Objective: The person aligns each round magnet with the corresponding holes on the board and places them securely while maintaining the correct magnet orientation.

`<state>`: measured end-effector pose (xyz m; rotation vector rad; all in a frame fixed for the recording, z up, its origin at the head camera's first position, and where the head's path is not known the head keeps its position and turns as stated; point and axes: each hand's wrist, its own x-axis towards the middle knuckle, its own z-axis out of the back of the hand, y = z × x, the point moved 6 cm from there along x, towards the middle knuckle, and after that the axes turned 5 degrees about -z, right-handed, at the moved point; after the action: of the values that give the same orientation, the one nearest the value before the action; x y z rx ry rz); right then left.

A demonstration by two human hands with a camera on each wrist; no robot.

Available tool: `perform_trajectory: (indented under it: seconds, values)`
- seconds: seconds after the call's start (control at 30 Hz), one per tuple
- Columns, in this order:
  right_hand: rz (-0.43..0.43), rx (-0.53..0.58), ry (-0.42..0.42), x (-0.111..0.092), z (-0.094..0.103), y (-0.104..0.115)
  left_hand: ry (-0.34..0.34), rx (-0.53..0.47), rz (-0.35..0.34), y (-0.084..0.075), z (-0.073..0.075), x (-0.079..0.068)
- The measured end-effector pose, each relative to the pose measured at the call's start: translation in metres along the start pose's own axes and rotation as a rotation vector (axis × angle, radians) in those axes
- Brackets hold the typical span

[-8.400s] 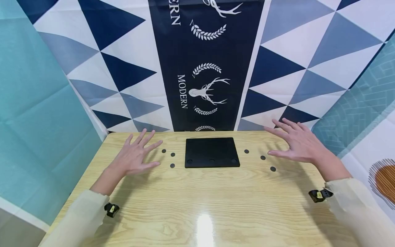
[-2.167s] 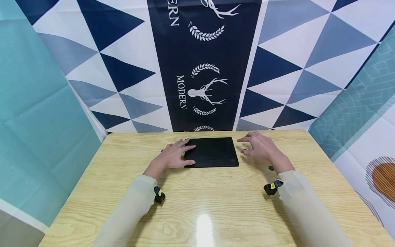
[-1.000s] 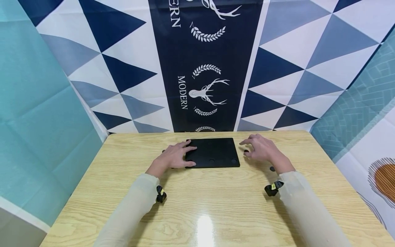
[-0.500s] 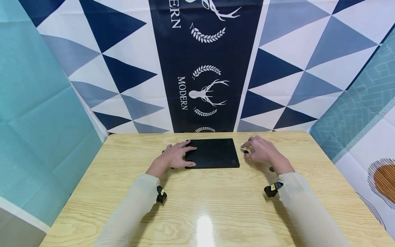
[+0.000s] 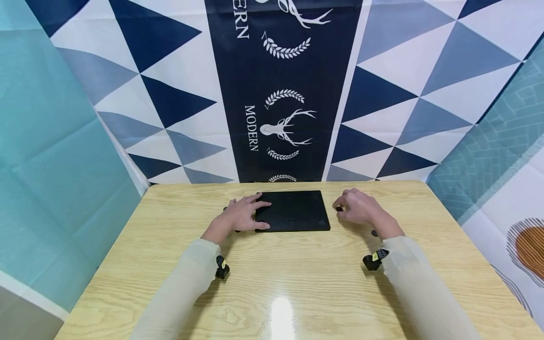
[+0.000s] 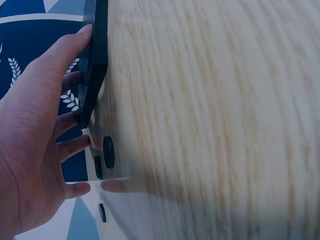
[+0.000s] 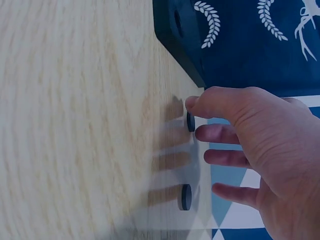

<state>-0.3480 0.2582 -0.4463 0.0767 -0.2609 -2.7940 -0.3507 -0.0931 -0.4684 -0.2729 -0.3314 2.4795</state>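
Lays the left hand (image 5: 238,215), fingers spread out, on the left end of a thin, flat black board (image 5: 299,210) with round dips. Curls finger and thumb of the right hand (image 5: 360,207) around a small, round black disc (image 5: 339,208), just right of the board, down by the shiny, stripy wood worktop (image 5: 255,283).

Two bare hands are in view, one left hand (image 5: 239,215) and one right hand (image 5: 360,208), with two pale sleeves (image 5: 180,278) and two wrist cameras (image 5: 222,267). On one wooden table (image 5: 255,288) lies one black rectangular board (image 5: 299,208); two circular recesses (image 5: 321,222) show clearly along its near edge, while fainter ones farther back cannot be counted surely. Five black discs (image 6: 109,152) are visible across the wrist views: three to the board's left, two to its right.
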Motion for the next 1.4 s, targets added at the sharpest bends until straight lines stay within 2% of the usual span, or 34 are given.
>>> perform_trajectory:
  seconds: [0.17, 0.43, 0.77, 1.4]
  values:
    - [0.003, -0.026, 0.009, 0.0005, -0.0017, -0.0011, 0.005, -0.007, 0.001, -0.0008, 0.0006, 0.0000]
    - [0.004, 0.000, 0.007, 0.0022, -0.0009, -0.0011, 0.015, -0.011, 0.015, 0.0009, 0.0009, -0.0002]
    - [0.019, -0.005, -0.038, 0.0024, 0.0021, 0.0015, 0.016, -0.014, 0.020, 0.0004, 0.0012, 0.0013]
    - [-0.012, 0.030, -0.021, 0.0066, 0.0017, 0.0030, 0.021, -0.018, 0.013, 0.0019, 0.0006, 0.0010]
